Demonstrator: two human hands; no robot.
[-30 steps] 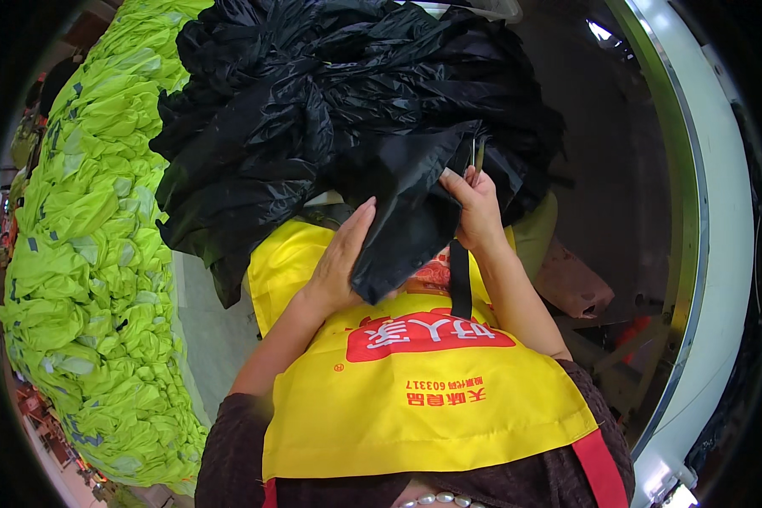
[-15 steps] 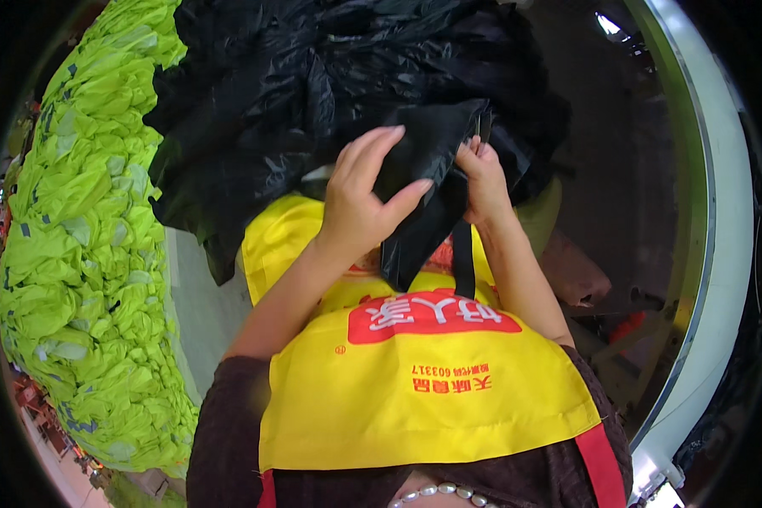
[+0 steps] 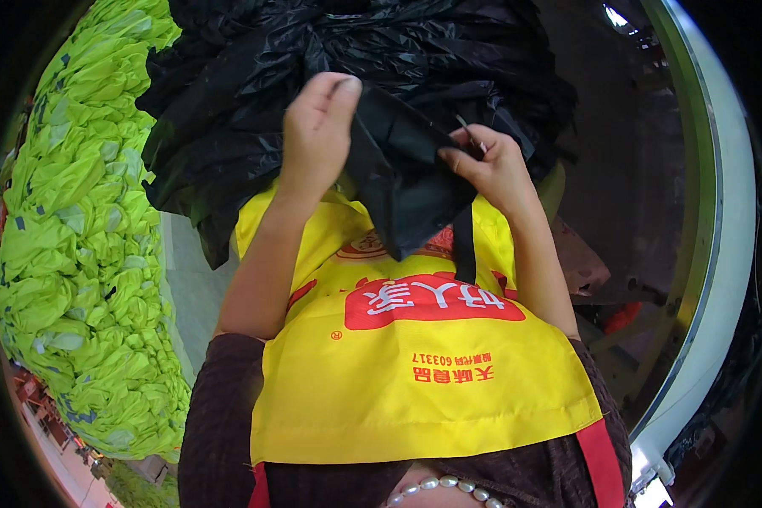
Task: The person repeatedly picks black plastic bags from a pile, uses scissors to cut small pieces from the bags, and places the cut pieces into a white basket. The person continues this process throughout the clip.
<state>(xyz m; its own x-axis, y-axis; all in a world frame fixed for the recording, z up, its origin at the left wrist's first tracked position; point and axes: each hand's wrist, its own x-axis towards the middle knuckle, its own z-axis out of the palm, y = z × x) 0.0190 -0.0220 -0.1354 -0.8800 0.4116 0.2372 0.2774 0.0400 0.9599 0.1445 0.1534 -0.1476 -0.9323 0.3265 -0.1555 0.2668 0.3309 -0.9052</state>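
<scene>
A piece of black fabric (image 3: pixel 402 173) hangs between my hands, its lower corner pointing down over my lap. My left hand (image 3: pixel 317 123) is closed in a pinch on the upper left part of this piece. At its right edge is my right hand (image 3: pixel 495 169), with thumb and fingers closed. A slim metal tool (image 3: pixel 465 127) sticks out from among the right fingers, its tip pointing up; it looks like small thread snips, though most is hidden in the hand. Just beyond both hands lies a large heap of black fabric pieces (image 3: pixel 229 110).
Bright yellow-green garments or fabric pieces (image 3: pixel 85 254) are piled high along the left, beside a pale grey surface (image 3: pixel 199 292). A yellow apron (image 3: pixel 415 406) covers my lap and chest. On the right curves a pale table edge (image 3: pixel 732 229).
My left hand has gone from spread fingers to a pinch on the black fabric and moved up and left. The right hand has shifted slightly right and down; the fabric is spread wider.
</scene>
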